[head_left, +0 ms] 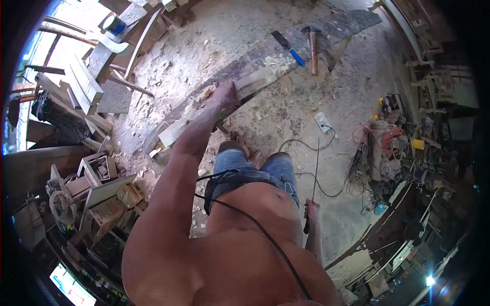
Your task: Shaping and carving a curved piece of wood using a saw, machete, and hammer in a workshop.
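My left hand is closed over the middle of a pale wooden board, which lies along a long, worn bench plank. Wood shavings sit beside its fingers. Low on my right side, my right hand grips the dark handle of a long thin-bladed tool. Its blade points away from me and shows only as a narrow line, so its exact kind is unclear. Farther along the plank rest a blue-handled chisel and a wooden-handled hammer.
Wood chips litter the dusty floor. A white power strip with a dark cable lies to the right of my legs. Tangled cords and tools crowd the right side. Timber offcuts and a scrap pile stand at left.
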The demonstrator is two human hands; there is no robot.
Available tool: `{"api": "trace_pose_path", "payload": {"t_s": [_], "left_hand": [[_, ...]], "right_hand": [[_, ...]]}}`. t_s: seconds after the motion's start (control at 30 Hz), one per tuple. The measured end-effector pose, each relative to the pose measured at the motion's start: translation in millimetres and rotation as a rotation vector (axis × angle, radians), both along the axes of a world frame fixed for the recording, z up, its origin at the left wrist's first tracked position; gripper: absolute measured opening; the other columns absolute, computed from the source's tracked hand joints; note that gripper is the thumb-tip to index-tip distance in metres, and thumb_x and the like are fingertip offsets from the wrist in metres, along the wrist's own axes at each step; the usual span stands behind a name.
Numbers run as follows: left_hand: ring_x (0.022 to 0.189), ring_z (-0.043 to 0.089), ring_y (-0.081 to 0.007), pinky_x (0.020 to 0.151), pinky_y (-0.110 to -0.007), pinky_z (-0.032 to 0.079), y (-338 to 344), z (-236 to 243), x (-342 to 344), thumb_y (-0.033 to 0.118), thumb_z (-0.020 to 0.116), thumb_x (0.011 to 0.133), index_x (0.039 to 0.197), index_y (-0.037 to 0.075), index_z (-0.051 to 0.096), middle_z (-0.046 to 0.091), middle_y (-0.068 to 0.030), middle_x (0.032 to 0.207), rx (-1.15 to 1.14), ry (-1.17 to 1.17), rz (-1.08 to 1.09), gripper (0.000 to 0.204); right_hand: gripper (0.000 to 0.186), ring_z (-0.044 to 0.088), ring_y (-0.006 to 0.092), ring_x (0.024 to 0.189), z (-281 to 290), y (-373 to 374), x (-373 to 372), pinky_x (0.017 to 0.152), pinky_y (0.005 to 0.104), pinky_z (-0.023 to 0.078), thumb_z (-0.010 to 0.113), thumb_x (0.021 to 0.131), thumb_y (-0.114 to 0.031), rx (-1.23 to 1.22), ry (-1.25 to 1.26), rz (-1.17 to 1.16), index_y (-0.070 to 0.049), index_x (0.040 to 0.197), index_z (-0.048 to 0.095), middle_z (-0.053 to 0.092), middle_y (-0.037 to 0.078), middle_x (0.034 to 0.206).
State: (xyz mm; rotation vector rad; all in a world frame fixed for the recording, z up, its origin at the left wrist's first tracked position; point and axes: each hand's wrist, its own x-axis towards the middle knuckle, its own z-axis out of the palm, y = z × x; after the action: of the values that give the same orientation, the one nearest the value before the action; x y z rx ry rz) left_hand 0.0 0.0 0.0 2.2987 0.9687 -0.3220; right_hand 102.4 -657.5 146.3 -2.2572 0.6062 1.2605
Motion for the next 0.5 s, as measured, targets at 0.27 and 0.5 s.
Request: {"api": "trace_pose_path", "payload": {"t_s": [0.27,0.5], "left_hand": [[0.092,0.072,-0.0415,0.08,-0.049,0.057,132,196,19,0.037,0.086,0.073,0.13,0.007,0.056,0.071,-0.0213,0.102,0.344,-0.354,0.65,0.071],[0.096,0.068,-0.0264,0.081,-0.039,0.061,169,301,-125,0.029,0.095,0.075,0.139,-0.004,0.047,0.068,-0.018,0.116,1.295,-0.896,1.042,0.087]], "right_hand": [[0.04,0.056,0.0219,0.05,-81,83,72,0.049,0.0424,0.046,0.072,0.091,-0.036,-0.029,-0.24,0.344,0.001,0.077,0.065,0.055,0.008,0.058],[0.044,0.07,0.0444,0.081,-36,192,211,0.072,0.051,0.053,0.065,0.096,-0.043,0.049,-0.345,0.955,-0.001,0.086,0.071,0.068,0.03,0.082]]}}
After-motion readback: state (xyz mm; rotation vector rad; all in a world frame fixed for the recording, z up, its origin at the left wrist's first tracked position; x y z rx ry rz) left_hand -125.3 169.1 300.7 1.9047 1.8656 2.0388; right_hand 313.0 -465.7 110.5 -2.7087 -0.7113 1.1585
